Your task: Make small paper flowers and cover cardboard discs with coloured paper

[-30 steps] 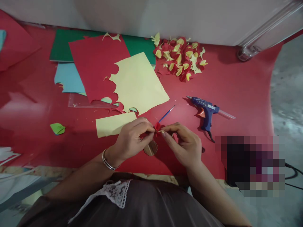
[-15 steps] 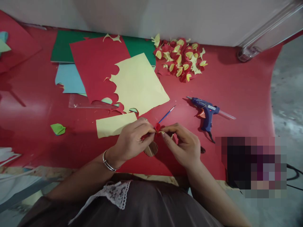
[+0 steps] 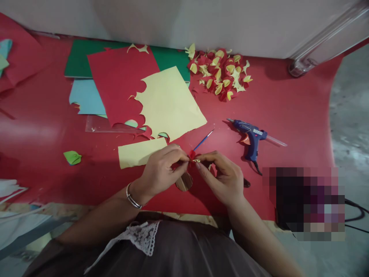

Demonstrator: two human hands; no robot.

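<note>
My left hand (image 3: 164, 167) pinches a small red paper piece (image 3: 191, 154) between thumb and fingertips, above the table. Just to its right, my right hand (image 3: 223, 173) pinches a small pale yellow paper piece (image 3: 197, 161), which touches or nearly touches the red one. A round brown wooden-looking disc (image 3: 184, 182) lies beneath, between the hands. Behind the fingertips is a thin blue brush (image 3: 203, 140). A pale yellow strip (image 3: 138, 153) lies partly under my left hand.
A blue glue gun (image 3: 252, 134) lies to the right. Red and yellow paper pieces (image 3: 219, 75) are heaped at the back. Left of them are a cut yellow sheet (image 3: 170, 104), a red sheet (image 3: 118, 84) and a green sheet (image 3: 77, 57). A green paper leaf (image 3: 72, 157) lies left.
The yellow piece at my right fingertips shows slightly more and has turned a little. Both hands stay in nearly the same place. The view has shifted slightly.
</note>
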